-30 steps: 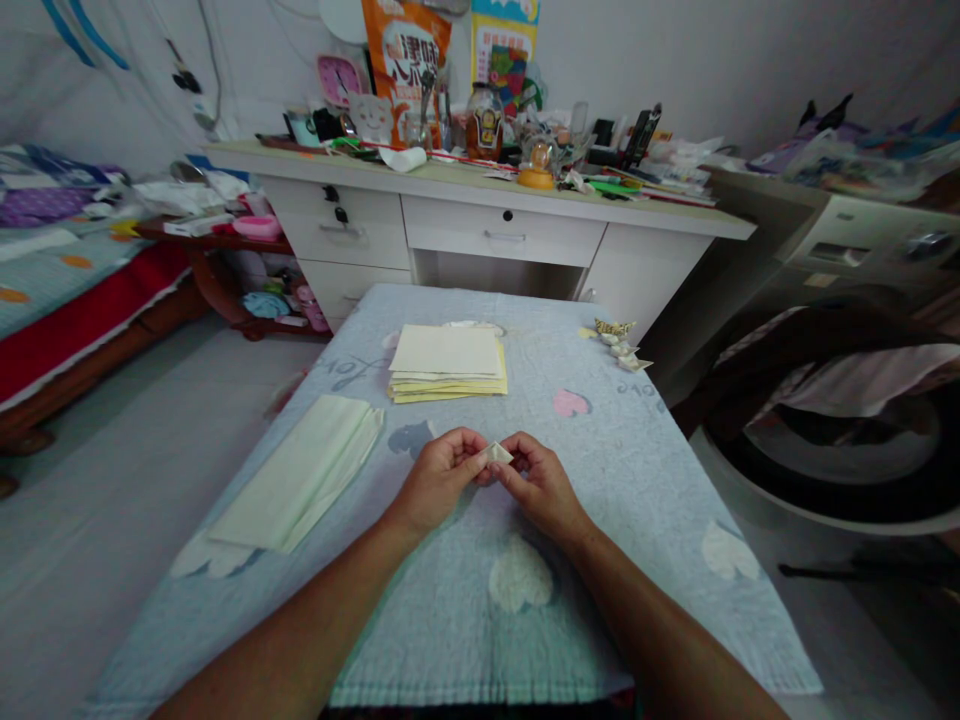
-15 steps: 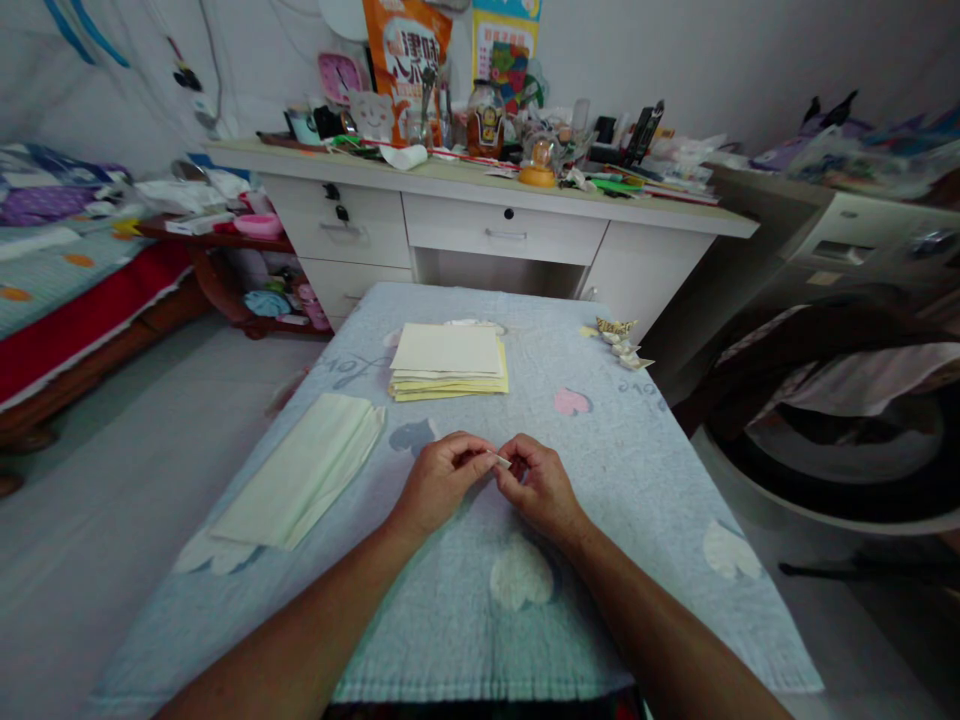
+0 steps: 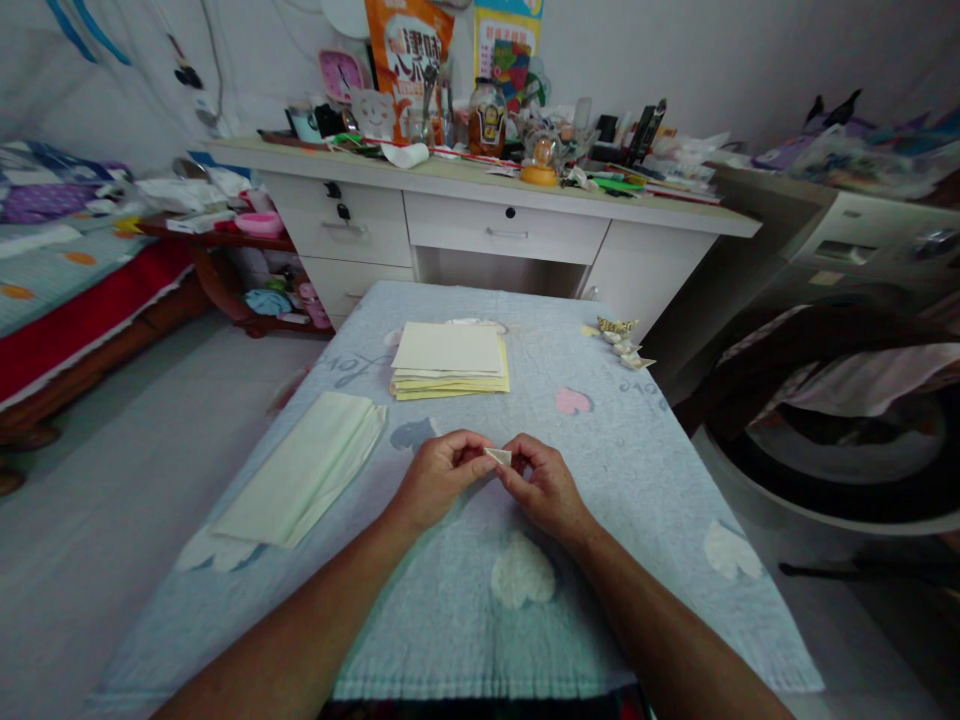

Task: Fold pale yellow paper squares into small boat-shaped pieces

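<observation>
Between my two hands is a small folded piece of pale paper [image 3: 498, 456], raised a little over the cloth-covered table. My left hand [image 3: 450, 475] pinches its left end between thumb and fingers. At its right end my right hand [image 3: 541, 485] grips it the same way, fingers curled. Beyond the hands lies a stack of cream and yellow paper sheets [image 3: 450, 350]. To the left rests a long folded pale-green paper [image 3: 300, 470]. Several small folded paper pieces [image 3: 626, 345], one of them patterned, sit at the table's far right corner.
A light blue cloth with heart prints [image 3: 615, 580] covers the table. Behind it stands a white desk [image 3: 517, 225] crowded with jars, packets and small items. A washing machine [image 3: 862, 250] is on the right, a bed [image 3: 90, 290] on the left.
The small folded paper has turned between my fingertips, so a broader, triangular-looking face now shows. Both hands stay in nearly the same place.
</observation>
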`<state>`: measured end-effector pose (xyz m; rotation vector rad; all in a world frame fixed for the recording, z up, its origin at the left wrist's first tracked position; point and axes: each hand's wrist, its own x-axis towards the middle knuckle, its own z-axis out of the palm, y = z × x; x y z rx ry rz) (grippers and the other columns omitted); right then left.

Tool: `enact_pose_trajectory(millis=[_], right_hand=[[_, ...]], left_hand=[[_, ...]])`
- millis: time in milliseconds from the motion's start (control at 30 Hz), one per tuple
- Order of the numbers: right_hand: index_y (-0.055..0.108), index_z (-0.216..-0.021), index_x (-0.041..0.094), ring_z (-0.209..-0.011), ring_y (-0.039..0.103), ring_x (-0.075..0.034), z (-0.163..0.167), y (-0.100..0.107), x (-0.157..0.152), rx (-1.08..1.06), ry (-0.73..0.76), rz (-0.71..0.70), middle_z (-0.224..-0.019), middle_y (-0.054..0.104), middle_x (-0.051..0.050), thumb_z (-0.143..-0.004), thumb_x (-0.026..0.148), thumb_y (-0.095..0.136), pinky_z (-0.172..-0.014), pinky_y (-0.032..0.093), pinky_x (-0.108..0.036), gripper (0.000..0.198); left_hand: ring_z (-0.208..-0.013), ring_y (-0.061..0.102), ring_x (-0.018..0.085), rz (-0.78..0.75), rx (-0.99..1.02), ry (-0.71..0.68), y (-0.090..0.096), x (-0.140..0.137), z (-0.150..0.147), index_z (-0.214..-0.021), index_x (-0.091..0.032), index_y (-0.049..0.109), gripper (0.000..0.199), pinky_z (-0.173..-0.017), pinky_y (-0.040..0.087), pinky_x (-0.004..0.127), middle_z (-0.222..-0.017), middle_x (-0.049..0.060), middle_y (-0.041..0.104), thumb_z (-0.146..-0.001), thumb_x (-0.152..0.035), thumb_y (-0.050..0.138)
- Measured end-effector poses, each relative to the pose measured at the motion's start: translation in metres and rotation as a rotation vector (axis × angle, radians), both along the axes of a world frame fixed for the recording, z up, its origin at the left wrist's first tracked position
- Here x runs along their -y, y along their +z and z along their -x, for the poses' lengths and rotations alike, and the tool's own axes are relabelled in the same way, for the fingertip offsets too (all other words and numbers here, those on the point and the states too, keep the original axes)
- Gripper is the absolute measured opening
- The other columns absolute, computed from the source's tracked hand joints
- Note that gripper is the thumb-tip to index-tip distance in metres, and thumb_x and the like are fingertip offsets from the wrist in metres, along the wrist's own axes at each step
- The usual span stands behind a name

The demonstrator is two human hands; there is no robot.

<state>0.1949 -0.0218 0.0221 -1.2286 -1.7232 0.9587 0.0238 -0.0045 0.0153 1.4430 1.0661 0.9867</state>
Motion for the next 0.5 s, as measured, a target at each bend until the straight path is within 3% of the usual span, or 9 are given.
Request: enact_pose_trajectory(millis=[167, 333, 500], right_hand=[[0.059, -0.079, 0.02, -0.071, 0.052, -0.014, -0.002, -0.006, -0.003, 0.134, -0.009, -0.165, -0.074, 0.055, 0.0, -0.079, 0.017, 0.056, -0.068, 0.04, -0.024, 0.004], [0.055, -0.081, 0.02, -0.079, 0.051, -0.016, -0.002, -0.015, -0.006, 0.252, -0.042, -0.279, -0.079, 0.054, -0.002, -0.072, 0.006, 0.049, -0.073, 0.04, -0.026, 0.018], [0.056, -0.08, 0.02, -0.081, 0.05, -0.018, -0.003, -0.021, -0.009, 0.389, -0.026, -0.328, -0.08, 0.054, -0.002, -0.07, 0.003, 0.047, -0.076, 0.037, -0.028, 0.021]], left_hand=[[-0.065, 0.053, 0.012, -0.225, -0.292, -0.049, 0.006, 0.002, 0.0, -0.08, -0.018, 0.064, 0.008, -0.063, 0.041, 0.023, -0.073, 0.0, 0.06, -0.08, -0.025, 0.06], [-0.083, 0.056, 0.017, -0.461, -0.47, -0.05, 0.005, 0.001, -0.001, -0.075, -0.02, 0.056, 0.011, -0.079, 0.043, 0.03, -0.082, 0.002, 0.063, -0.076, -0.01, 0.052], [-0.089, 0.052, 0.022, -0.568, -0.708, -0.054, 0.0, -0.001, -0.004, -0.077, -0.021, 0.056, 0.016, -0.082, 0.04, 0.035, -0.086, 0.004, 0.06, -0.073, -0.007, 0.051]])
